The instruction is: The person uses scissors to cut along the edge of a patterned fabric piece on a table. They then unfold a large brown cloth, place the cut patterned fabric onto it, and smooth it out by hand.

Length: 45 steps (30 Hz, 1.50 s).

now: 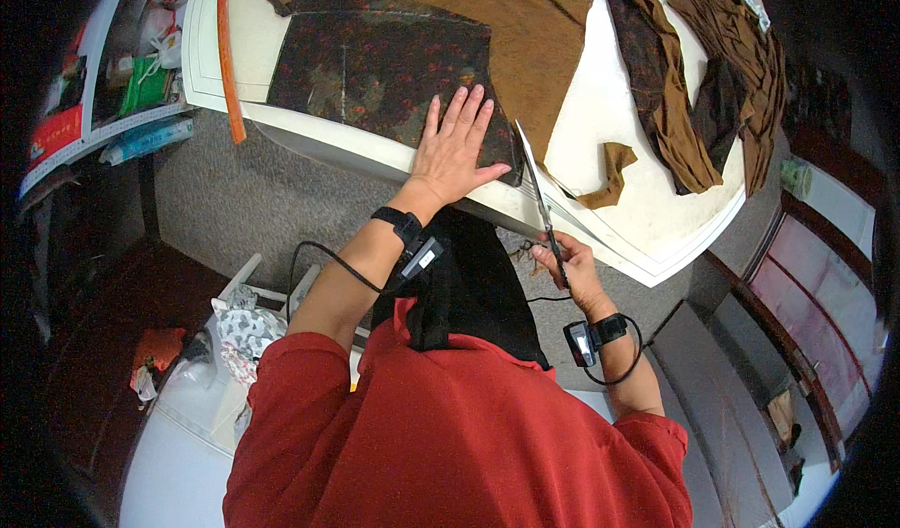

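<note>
My left hand (455,153) lies flat with spread fingers on a dark, flower-patterned piece of fabric (394,69), near its right front corner. Under and beyond that piece spreads brown fabric (534,59). My right hand (574,270) grips the handles of a pair of scissors (542,191) at the table's front edge. The blades point away from me, just right of the dark piece's corner and over the brown cloth's edge. Whether they touch the cloth, I cannot tell. A small brown scrap (609,177) rests right of the blades.
The white table (656,233) has an angled front right edge. An orange ruler (228,64) lies at its left end, and bunched brown and dark cloth (727,78) at its right. Shelves with packages (141,78) stand at left; a white chair (246,280) is behind my left arm.
</note>
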Available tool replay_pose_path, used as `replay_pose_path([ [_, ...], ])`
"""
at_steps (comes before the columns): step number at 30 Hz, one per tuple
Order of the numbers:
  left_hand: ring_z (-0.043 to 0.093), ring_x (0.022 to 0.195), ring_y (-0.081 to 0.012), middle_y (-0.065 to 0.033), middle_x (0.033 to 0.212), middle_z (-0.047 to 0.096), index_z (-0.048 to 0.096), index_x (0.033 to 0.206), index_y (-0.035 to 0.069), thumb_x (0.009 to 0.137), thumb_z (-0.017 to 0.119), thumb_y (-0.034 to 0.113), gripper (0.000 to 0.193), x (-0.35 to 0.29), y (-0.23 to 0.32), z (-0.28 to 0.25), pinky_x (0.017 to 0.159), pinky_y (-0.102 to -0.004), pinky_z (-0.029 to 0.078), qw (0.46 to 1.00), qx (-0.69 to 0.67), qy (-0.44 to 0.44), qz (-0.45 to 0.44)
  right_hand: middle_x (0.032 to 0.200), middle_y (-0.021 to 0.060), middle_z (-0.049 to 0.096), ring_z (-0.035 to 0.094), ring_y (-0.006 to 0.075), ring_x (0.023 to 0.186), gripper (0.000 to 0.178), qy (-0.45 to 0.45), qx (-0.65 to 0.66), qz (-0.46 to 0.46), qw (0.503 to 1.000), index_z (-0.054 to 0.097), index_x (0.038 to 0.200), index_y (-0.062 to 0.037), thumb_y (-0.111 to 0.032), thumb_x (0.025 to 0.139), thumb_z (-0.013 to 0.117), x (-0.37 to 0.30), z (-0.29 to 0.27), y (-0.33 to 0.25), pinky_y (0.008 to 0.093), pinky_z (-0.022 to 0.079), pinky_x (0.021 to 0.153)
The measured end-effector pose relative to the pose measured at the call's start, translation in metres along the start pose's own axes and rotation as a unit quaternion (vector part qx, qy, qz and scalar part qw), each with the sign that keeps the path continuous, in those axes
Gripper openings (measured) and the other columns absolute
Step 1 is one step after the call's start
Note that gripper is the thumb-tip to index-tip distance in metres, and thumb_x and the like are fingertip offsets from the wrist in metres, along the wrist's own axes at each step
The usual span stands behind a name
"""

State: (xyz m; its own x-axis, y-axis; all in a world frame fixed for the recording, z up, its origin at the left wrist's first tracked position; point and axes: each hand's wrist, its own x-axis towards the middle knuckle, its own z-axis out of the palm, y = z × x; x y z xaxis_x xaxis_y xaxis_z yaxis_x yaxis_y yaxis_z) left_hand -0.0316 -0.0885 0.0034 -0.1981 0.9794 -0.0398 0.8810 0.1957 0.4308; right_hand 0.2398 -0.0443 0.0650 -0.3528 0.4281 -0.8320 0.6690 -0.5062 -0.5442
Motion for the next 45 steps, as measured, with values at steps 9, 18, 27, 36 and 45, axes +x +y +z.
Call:
replay_pose_path([
  [9,0.012,0.144,-0.0289,-0.0131,0.155,0.016,0.026,0.146,0.004,0.078,0.060,0.062,0.096,-0.001,-0.002,0.000,0.116,-0.0520,0.008,1.000,-0.002,-0.013,-0.005,0.059,-0.0030,0.055,0.042,0.0035,0.043,0.040,-0.008,-0.038,-0.006,0.999,0.064,0.105,-0.0019,-0.030,0.080,0.077,0.005,-0.001,-0.032,0.0203,0.029,0.038],
  [18,0.016,0.143,-0.0302,-0.0150,0.153,0.021,0.028,0.144,0.001,0.075,0.064,0.060,0.097,0.000,-0.002,0.000,0.115,-0.0525,0.010,1.000,-0.009,0.004,-0.001,0.059,-0.0025,0.055,0.043,0.0044,0.044,0.046,-0.034,0.002,0.012,0.999,0.063,0.108,-0.0008,-0.034,0.080,0.077,0.016,0.005,-0.029,0.0209,0.032,0.040],
  [27,0.013,0.143,-0.0304,-0.0149,0.154,0.016,0.025,0.145,0.001,0.076,0.062,0.061,0.099,0.000,-0.002,-0.002,0.116,-0.0522,0.009,1.000,-0.010,-0.014,-0.003,0.055,-0.0051,0.049,0.038,0.0038,0.041,0.045,-0.011,0.002,-0.001,1.000,0.062,0.109,-0.0012,-0.033,0.080,0.076,0.029,0.021,-0.050,0.0217,0.028,0.038],
  [36,0.014,0.143,-0.0307,-0.0155,0.154,0.017,0.022,0.146,0.000,0.075,0.066,0.059,0.102,0.001,-0.003,-0.003,0.115,-0.0526,0.009,0.999,-0.037,-0.019,-0.008,0.054,-0.0056,0.048,0.038,0.0035,0.040,0.041,0.004,0.033,-0.004,0.999,0.063,0.105,-0.0022,-0.032,0.080,0.076,0.036,0.035,-0.064,0.0213,0.025,0.036],
  [45,0.017,0.142,-0.0317,-0.0146,0.154,0.019,0.025,0.145,0.003,0.085,0.060,0.045,0.082,0.004,-0.005,-0.009,0.115,-0.0518,0.011,0.994,-0.108,-0.024,-0.019,0.056,-0.0053,0.049,0.038,0.0035,0.041,0.041,-0.005,0.062,0.021,0.998,0.062,0.108,-0.0026,-0.031,0.082,0.075,0.041,0.045,-0.071,0.0202,0.026,0.038],
])
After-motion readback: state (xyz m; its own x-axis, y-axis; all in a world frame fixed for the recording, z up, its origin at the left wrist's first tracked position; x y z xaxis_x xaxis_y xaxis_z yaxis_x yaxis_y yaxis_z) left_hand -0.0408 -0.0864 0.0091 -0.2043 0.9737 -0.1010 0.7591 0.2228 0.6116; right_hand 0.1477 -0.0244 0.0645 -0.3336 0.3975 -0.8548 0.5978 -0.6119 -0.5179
